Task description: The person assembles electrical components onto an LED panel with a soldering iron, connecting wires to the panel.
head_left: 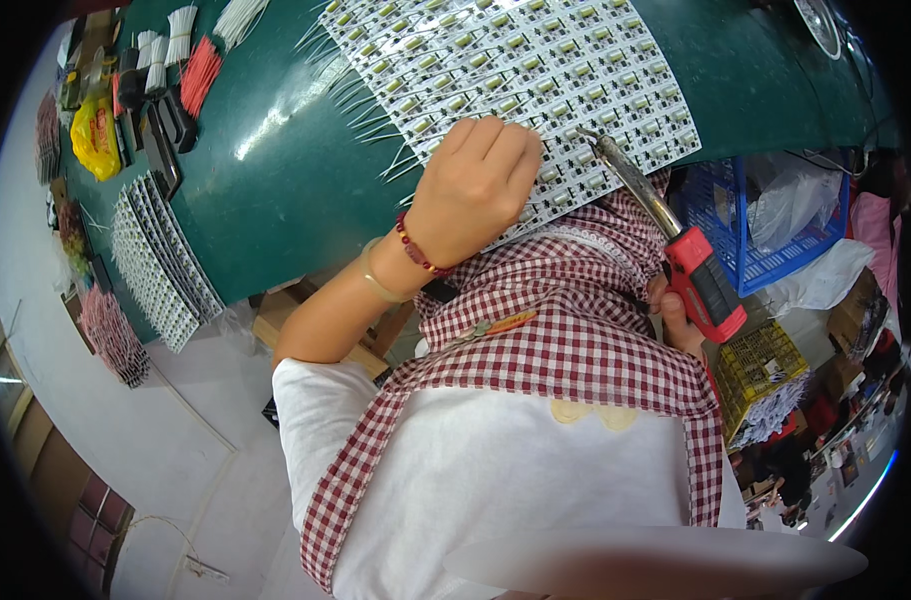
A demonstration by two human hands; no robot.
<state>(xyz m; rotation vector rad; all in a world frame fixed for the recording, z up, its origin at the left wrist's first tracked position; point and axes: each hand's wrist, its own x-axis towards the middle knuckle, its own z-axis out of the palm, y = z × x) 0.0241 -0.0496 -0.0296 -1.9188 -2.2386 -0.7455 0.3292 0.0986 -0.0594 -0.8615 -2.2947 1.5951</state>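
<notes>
A large white panel of small circuit boards (pixel 515 75) lies on the green table, with thin white wires (pixel 375 125) sticking out along its left side. My left hand (pixel 480 175) rests over the panel's near part, fingers curled closed; whatever they pinch is hidden beneath them. A soldering iron (pixel 703 280) with a red and black handle is in my right hand (pixel 675 322), which is low at the right, partly behind the handle. Its metal tip points up and left, over the panel just right of my left hand. I cannot tell whether the tip touches a board.
Bundles of white wires (pixel 180 35) and red wires (pixel 201 75), black-handled tools (pixel 160 150) and a yellow bag (pixel 95 140) lie at the table's far left. More board panels (pixel 155 260) are stacked at the left edge. A blue crate (pixel 775 265) and a yellow basket (pixel 760 370) stand at right.
</notes>
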